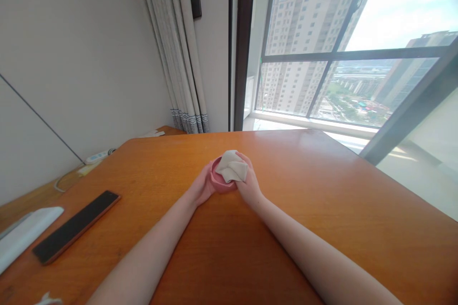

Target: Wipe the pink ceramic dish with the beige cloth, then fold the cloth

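In the head view, above the table [296, 176] and at the far end of your forearms, is the pink bowl [223, 188], held between your two hands. Your left hand [204, 185] is curved broadly around the bowl's left side, gripping its wall. Your right hand [249, 184] is half closed at the bowl's right side, holding a pale cloth [232, 167] bunched over the rim. The bowl is round, its opening facing upward; you can see the inside chiefly at its left, since the cloth covers the rest. The cloth lies crumpled, one tip pointing left into the bowl, and its folds make a long axis hard to make out. Your left fingertips are hidden behind the bowl, and the cloth hides part of your right fingers. Whether the bowl's base touches the table you cannot tell. Well left of the bowl and nearer you lies a dark flat slab [77, 226], its long axis slanting away toward the bowl's side. Beyond that slab, a white object [30, 233] is cut off at the picture's edge.
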The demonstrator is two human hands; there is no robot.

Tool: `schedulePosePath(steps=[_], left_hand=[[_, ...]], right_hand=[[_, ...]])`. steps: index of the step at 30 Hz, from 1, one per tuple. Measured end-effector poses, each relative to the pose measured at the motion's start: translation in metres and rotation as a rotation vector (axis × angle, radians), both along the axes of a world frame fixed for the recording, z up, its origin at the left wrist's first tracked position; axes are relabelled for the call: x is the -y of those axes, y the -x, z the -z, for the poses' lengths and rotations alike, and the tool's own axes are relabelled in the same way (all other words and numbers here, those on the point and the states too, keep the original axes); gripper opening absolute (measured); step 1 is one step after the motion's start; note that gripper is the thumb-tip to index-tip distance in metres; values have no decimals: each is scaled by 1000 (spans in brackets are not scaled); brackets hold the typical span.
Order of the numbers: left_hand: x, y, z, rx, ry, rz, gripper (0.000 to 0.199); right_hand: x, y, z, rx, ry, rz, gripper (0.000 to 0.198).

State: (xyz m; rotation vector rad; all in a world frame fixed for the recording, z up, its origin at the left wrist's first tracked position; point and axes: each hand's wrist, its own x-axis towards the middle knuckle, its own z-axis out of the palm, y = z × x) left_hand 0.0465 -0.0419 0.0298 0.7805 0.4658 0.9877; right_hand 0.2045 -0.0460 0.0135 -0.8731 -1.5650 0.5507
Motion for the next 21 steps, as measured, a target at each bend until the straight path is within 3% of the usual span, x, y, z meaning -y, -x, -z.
schedulePosePath(steps=[3,6,10,15,19,21], left_hand=[[-3,0,10,-33,88,10,43],[-6,-1,13,8,118,-99,42],[-7,-2,5,113,55,-217,42],[-3,2,0,48,21,-45,41],[-1,4,3,-88,103,49,43],[-1,2,4,-84,109,15,43]], right_hand=[[-4,-5,-1,22,12,-51,37],[-5,-2,1,50,34,-53,39],[1,9,5,78,21,-61,41],[3,6,3,-43,15,13,41],[-3,-3,-2,-124,112,-111,43],[-3,-3,-3,-119,132,-130,44]])
